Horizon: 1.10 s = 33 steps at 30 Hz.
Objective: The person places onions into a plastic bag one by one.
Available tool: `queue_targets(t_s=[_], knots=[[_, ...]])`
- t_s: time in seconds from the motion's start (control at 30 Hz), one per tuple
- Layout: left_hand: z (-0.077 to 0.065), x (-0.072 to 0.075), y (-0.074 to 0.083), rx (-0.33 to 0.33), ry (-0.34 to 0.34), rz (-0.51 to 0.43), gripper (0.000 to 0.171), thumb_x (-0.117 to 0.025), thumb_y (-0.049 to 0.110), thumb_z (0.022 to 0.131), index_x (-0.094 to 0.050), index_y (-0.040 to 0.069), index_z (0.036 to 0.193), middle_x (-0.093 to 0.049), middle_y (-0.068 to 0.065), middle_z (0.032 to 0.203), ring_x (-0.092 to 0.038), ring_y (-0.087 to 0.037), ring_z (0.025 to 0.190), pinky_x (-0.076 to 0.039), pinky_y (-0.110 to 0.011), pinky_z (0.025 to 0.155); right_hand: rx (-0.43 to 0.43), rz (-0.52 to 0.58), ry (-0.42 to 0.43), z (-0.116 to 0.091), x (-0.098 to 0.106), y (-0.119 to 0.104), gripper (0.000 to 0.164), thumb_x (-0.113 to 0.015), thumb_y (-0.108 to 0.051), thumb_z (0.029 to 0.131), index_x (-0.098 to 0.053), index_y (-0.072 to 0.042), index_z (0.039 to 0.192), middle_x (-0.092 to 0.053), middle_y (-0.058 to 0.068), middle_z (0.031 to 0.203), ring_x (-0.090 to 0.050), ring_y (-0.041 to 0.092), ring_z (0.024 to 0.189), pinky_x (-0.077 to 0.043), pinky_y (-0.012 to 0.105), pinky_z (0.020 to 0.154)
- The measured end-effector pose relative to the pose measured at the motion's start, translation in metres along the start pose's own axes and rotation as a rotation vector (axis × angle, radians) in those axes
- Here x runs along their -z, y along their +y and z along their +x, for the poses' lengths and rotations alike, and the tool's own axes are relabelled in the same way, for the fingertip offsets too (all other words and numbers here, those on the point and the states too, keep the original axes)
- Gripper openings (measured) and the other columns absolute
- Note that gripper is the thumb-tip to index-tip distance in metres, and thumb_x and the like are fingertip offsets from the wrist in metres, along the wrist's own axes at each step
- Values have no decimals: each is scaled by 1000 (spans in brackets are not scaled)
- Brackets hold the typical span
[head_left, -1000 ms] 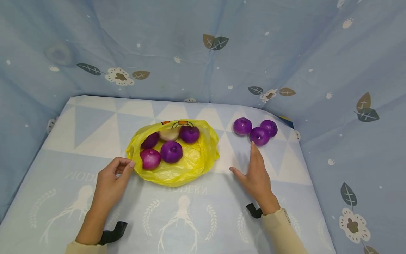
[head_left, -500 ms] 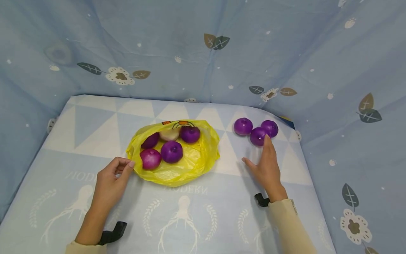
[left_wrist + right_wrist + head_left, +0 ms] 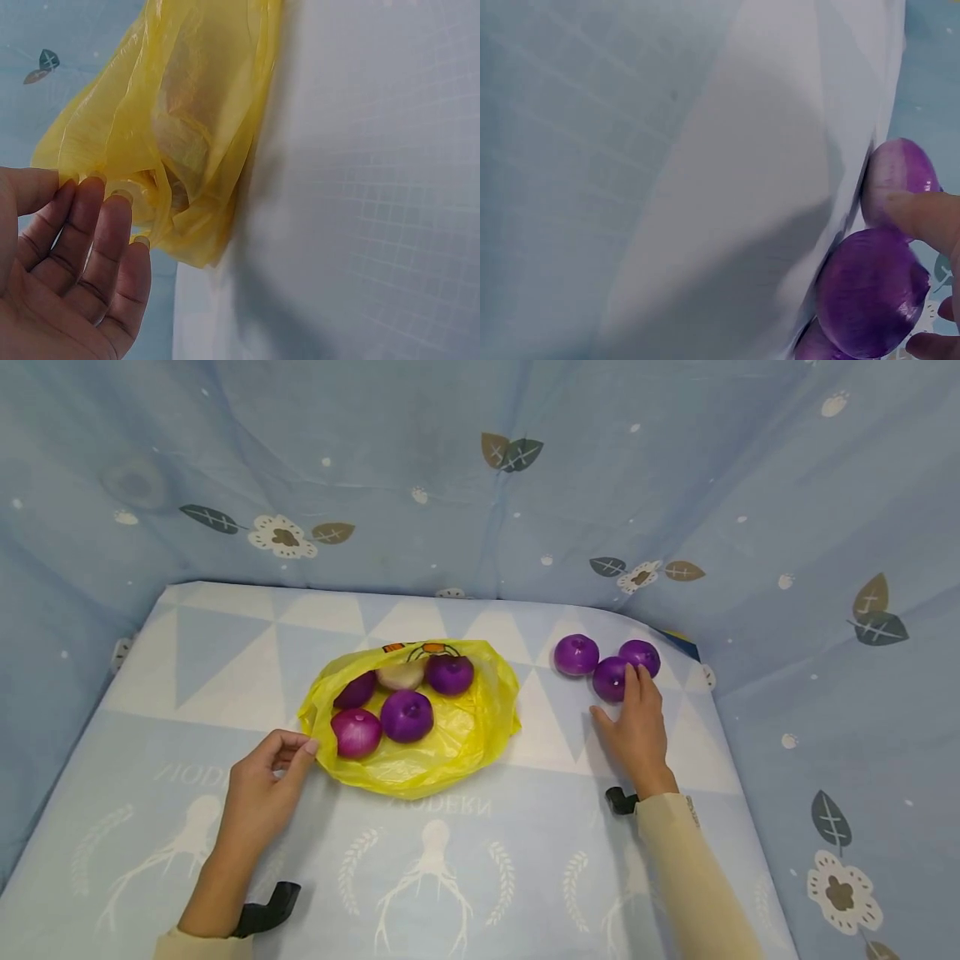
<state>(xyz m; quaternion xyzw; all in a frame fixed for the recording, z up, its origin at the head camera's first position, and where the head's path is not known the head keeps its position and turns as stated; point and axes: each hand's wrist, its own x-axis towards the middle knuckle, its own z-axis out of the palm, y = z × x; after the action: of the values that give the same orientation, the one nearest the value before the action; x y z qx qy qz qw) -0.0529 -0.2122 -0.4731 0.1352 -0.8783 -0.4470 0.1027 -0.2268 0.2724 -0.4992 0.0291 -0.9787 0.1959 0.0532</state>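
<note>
In the head view, my left hand (image 3: 262, 789) pinches the left rim of a yellow plastic bag (image 3: 506, 693), thumb and fingertips on the thin film. The bag lies with its mouth facing up. Inside it are several onions: dark purple ones such as the front purple onion (image 3: 406, 716), a pinkish red onion (image 3: 356, 732) and a pale onion (image 3: 401, 676). At the right, my right hand (image 3: 637, 739) reaches to the nearest loose purple onion (image 3: 608, 679), fingertips at its right side and thumb spread apart. That onion (image 3: 870, 296) fills the lower right of the right wrist view.
Two more loose purple onions stand close behind, the left onion (image 3: 576, 655) and the right onion (image 3: 640, 657). A patterned cloth (image 3: 435, 893) covers the table. Blue printed curtains (image 3: 420, 543) hang behind and along the sides.
My right hand has moved forward and to the right, up to the nearest loose onion. The left hand keeps its pinch on the bag, which has stayed in place.
</note>
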Motion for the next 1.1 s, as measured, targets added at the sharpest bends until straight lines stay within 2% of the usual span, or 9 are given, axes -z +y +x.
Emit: queue_targets(t_s=[0.53, 0.7, 1.1], knots=[[1, 1, 0, -1, -7, 18, 25, -65, 33, 106, -68, 8, 107, -70, -7, 94, -59, -14, 85, -45, -18, 67, -47, -83, -16, 20, -6, 1, 82, -77, -25, 96, -33, -3, 161, -33, 26, 162, -33, 49, 146, -35, 67, 112], [2, 1, 1, -5, -1, 13, 24, -66, 32, 105, -69, 8, 108, -70, -7, 94, -58, -14, 85, -45, -17, 67, -51, -89, -6, 21, -7, 1, 78, -76, -26, 97, -36, -2, 160, -37, 27, 158, -38, 50, 141, -38, 67, 110], [2, 0, 1, -10, -3, 8, 23, -67, 31, 105, -69, 8, 108, -70, -7, 94, -58, -12, 84, -44, -16, 67, -96, -73, -18, 18, -9, 3, 79, -74, -29, 99, -33, -2, 161, -37, 26, 158, -40, 49, 139, -43, 68, 105]])
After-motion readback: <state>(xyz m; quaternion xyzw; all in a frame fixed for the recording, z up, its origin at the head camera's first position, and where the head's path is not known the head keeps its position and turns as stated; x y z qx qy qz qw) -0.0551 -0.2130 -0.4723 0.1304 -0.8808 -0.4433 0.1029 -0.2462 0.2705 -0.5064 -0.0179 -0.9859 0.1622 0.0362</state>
